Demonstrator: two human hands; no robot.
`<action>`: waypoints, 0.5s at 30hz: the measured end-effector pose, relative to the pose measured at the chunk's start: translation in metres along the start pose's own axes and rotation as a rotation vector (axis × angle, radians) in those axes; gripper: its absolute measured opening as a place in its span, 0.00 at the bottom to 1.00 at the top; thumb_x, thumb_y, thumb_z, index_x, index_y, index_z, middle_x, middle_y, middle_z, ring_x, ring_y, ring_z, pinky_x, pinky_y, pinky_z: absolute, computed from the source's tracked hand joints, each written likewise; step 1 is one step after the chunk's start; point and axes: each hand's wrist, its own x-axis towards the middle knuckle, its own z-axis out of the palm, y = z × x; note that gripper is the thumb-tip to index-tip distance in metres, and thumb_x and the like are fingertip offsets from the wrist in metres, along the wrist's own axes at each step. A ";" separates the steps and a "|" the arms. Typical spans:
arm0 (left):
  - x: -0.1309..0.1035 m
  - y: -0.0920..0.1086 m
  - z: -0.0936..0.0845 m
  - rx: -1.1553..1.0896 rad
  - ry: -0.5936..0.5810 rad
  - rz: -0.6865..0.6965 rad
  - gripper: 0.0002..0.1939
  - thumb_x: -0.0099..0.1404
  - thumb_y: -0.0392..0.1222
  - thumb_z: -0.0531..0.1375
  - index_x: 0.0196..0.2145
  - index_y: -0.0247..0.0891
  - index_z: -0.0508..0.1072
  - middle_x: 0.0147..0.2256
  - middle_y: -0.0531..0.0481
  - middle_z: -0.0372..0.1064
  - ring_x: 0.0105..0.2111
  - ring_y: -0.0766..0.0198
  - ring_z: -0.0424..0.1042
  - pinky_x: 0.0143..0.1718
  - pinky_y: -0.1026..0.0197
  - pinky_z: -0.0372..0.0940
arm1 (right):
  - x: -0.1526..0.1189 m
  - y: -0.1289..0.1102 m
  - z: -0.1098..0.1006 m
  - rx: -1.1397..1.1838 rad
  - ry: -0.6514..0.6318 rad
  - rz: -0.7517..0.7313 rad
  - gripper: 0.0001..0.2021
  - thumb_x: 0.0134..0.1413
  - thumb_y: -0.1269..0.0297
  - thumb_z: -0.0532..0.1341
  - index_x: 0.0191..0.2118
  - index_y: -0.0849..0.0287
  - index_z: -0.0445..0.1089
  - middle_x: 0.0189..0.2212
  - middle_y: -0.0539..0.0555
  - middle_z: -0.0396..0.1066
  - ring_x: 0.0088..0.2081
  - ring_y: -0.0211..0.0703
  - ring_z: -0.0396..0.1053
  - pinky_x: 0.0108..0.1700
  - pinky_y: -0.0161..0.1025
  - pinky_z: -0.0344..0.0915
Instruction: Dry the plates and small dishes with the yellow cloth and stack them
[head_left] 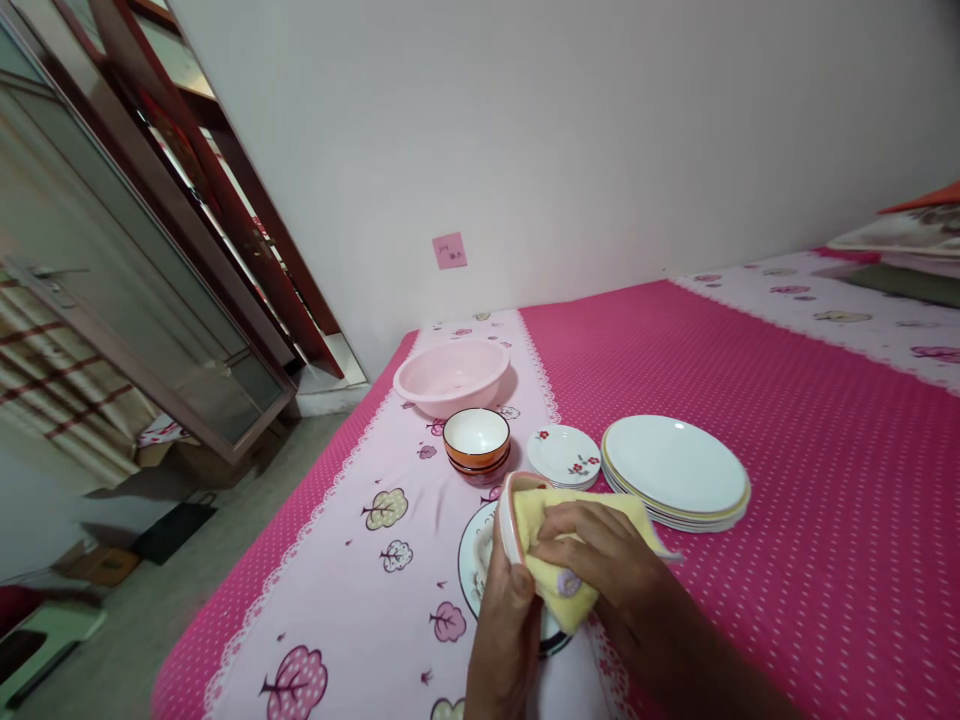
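My left hand (pixel 504 620) grips a small bowl (pixel 508 520) with a pinkish rim, tilted on its side with its opening to the right. With my right hand (pixel 600 555) I press a yellow cloth (pixel 630 510) into that opening, fingers closed on the cloth. The cloth hides most of the bowl's inside. Below my hands lies a white plate with a dark rim (pixel 474 560), partly covered by them. Just beyond stands a stack of orange bowls (pixel 477 440), and beside it a stack of small flowered plates (pixel 559 452).
A stack of large oval plates (pixel 675 465) sits to the right. At the back by the wall is a pink basin (pixel 452 375). Everything rests on a bed with a pink patterned sheet (pixel 360 590). A pink note (pixel 450 251) is on the wall; a glass-panelled door (pixel 142 230) stands left.
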 end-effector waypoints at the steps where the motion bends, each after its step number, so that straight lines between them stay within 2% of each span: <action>1: 0.000 -0.003 0.001 -0.047 0.023 -0.021 0.37 0.63 0.59 0.64 0.65 0.43 0.64 0.61 0.39 0.66 0.63 0.45 0.60 0.66 0.46 0.52 | -0.001 0.002 0.002 -0.035 0.007 -0.014 0.10 0.67 0.71 0.51 0.44 0.54 0.68 0.42 0.56 0.72 0.46 0.49 0.68 0.49 0.47 0.64; 4: 0.005 -0.012 0.004 -0.229 0.118 -0.071 0.31 0.65 0.62 0.60 0.61 0.45 0.71 0.60 0.43 0.69 0.64 0.48 0.60 0.66 0.49 0.52 | -0.005 0.007 0.011 -0.167 0.027 -0.029 0.11 0.67 0.72 0.51 0.39 0.54 0.69 0.40 0.55 0.73 0.48 0.50 0.68 0.56 0.54 0.58; 6: 0.009 -0.015 0.004 -0.312 0.162 -0.088 0.31 0.64 0.65 0.59 0.58 0.45 0.74 0.57 0.42 0.71 0.63 0.46 0.62 0.65 0.47 0.55 | -0.006 0.008 0.017 -0.215 0.044 -0.015 0.12 0.66 0.74 0.50 0.38 0.54 0.69 0.40 0.54 0.74 0.49 0.50 0.68 0.59 0.56 0.54; 8: 0.010 -0.015 0.002 -0.335 0.163 -0.097 0.33 0.62 0.67 0.60 0.58 0.45 0.74 0.56 0.41 0.73 0.62 0.45 0.63 0.64 0.46 0.57 | -0.006 0.008 0.019 -0.210 0.048 -0.012 0.13 0.65 0.75 0.51 0.39 0.53 0.70 0.40 0.54 0.74 0.48 0.49 0.68 0.59 0.54 0.55; 10: 0.008 -0.012 -0.001 -0.318 0.127 -0.090 0.33 0.63 0.65 0.61 0.60 0.46 0.72 0.58 0.42 0.71 0.62 0.45 0.63 0.63 0.46 0.59 | -0.004 0.007 0.016 -0.180 0.064 -0.022 0.13 0.64 0.75 0.51 0.39 0.54 0.70 0.40 0.55 0.74 0.46 0.49 0.69 0.56 0.52 0.58; 12: 0.004 -0.009 -0.003 -0.258 0.055 -0.082 0.34 0.63 0.59 0.64 0.64 0.50 0.67 0.62 0.44 0.66 0.62 0.47 0.63 0.63 0.47 0.59 | 0.000 0.005 0.010 -0.140 0.076 -0.032 0.12 0.64 0.74 0.50 0.40 0.55 0.70 0.39 0.56 0.74 0.44 0.49 0.69 0.51 0.50 0.62; 15: 0.000 -0.003 -0.003 -0.161 -0.036 -0.094 0.41 0.61 0.50 0.68 0.68 0.53 0.58 0.65 0.45 0.61 0.61 0.48 0.64 0.62 0.48 0.60 | 0.005 0.000 -0.002 -0.099 0.039 -0.034 0.09 0.65 0.71 0.52 0.41 0.55 0.69 0.39 0.56 0.74 0.43 0.49 0.69 0.46 0.46 0.64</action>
